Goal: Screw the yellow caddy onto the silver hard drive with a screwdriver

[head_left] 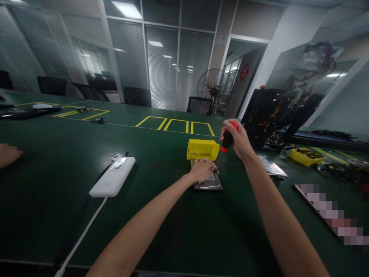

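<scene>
A metal hard drive [207,185] lies flat on the green table in front of me. My left hand [202,170] grips it from above, covering much of its top, with fingertips at its right side. The red-and-black handle of a screwdriver [227,139] is wrapped in the fingers of my right hand [236,137]. Its shaft slants down to the drive's right edge, close to my left fingertips. Where exactly the tip sits is hard to make out. Right behind the drive stands a yellow plastic bin [203,149], its open side facing me.
A white power bank [113,177] with a cable lies left. Another person's hand [10,155] is at the far left. On the right are an open computer case [259,119], another metal drive [272,167], a yellow bin [306,156] and a blurred-out flat object [328,215].
</scene>
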{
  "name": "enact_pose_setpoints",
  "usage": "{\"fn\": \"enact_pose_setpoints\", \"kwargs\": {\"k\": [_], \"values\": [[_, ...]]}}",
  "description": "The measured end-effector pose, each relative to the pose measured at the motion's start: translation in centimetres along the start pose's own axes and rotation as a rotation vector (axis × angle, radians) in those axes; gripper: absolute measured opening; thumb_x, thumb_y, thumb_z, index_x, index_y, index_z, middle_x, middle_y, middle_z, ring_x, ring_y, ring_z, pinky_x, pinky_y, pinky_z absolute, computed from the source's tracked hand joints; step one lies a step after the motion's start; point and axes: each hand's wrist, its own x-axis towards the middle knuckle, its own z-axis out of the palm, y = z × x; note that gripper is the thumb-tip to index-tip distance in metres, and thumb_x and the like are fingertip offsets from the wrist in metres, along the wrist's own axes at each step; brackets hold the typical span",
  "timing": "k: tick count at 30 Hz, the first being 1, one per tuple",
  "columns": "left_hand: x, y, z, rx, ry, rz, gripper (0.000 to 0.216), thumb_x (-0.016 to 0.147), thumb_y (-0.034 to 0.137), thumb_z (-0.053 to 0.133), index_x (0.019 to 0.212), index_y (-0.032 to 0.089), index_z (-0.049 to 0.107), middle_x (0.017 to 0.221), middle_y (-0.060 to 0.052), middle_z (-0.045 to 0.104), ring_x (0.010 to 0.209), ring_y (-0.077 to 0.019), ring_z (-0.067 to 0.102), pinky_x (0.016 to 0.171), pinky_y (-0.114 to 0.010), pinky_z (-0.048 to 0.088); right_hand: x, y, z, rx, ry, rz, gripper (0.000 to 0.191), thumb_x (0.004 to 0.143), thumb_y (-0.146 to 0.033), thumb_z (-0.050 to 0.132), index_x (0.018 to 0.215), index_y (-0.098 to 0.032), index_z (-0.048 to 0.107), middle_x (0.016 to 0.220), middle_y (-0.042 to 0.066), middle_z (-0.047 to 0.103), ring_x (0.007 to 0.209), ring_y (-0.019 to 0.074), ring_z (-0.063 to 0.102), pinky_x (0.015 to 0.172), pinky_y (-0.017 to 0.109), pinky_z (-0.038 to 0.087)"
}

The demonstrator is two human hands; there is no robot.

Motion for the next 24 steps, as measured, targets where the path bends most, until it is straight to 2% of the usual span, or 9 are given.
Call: {"fn": "enact_pose_setpoints", "kwargs": {"k": [4, 11, 16, 21, 24], "values": [[0.1, -0.04, 0.08, 0.021, -0.013, -0.003, 0.038, 0.094, 0.025, 0.027, 0.097, 0.025, 0.065, 0.121, 0.003, 0.06, 0.114, -0.0236, 0.045, 0.096, -0.043, 0.031, 0.23, 0.42, -0.26, 0.033, -0.021, 0.046, 0.028, 0.081, -0.05, 0.053, 0.092, -0.024, 0.053, 0.074, -0.003, 0.052, 0.056, 0.0086, 0.054, 0.054, 0.025, 0.052], [0.09, 0.04, 0.05, 0.025, -0.011, -0.01, 0.039, 0.095, 0.025, 0.026, 0.097, 0.025, 0.065, 0.122, 0.003, 0.059, 0.115, -0.0232, 0.045, 0.096, -0.042, 0.031, 0.14, 0.37, -0.29, -0.03, 0.04, -0.011, 0.027, 0.074, -0.042, 0.066, 0.082, -0.023, 0.048, 0.072, -0.004, 0.055, 0.058, 0.0089, 0.056, 0.058, 0.025, 0.053], [0.03, 0.02, 0.03, -0.003, -0.002, -0.009, 0.039, 0.094, 0.026, 0.026, 0.094, 0.024, 0.065, 0.12, 0.002, 0.06, 0.113, -0.0237, 0.046, 0.095, -0.043, 0.031, 0.04, 0.11, -0.2, -0.02, 0.016, -0.015, 0.031, 0.072, -0.039, 0.069, 0.082, -0.024, 0.044, 0.064, -0.007, 0.053, 0.051, 0.0084, 0.053, 0.055, 0.025, 0.052], [0.08, -0.03, 0.12, 0.024, -0.002, -0.008, 0.039, 0.095, 0.027, 0.026, 0.095, 0.025, 0.065, 0.12, 0.002, 0.06, 0.114, -0.0239, 0.045, 0.095, -0.043, 0.032, 0.14, 0.27, -0.32, 0.041, -0.01, 0.029, 0.02, 0.081, -0.042, 0.056, 0.088, -0.024, 0.05, 0.069, -0.004, 0.052, 0.055, 0.0085, 0.054, 0.057, 0.027, 0.054], [0.1, -0.01, 0.11, 0.006, -0.005, -0.012, 0.039, 0.095, 0.027, 0.027, 0.097, 0.026, 0.066, 0.12, 0.003, 0.06, 0.115, -0.0237, 0.045, 0.096, -0.043, 0.031, 0.21, 0.45, -0.42, 0.06, -0.019, 0.053, 0.022, 0.082, -0.042, 0.054, 0.091, -0.023, 0.053, 0.07, -0.003, 0.053, 0.058, 0.0094, 0.055, 0.059, 0.028, 0.055]]}}
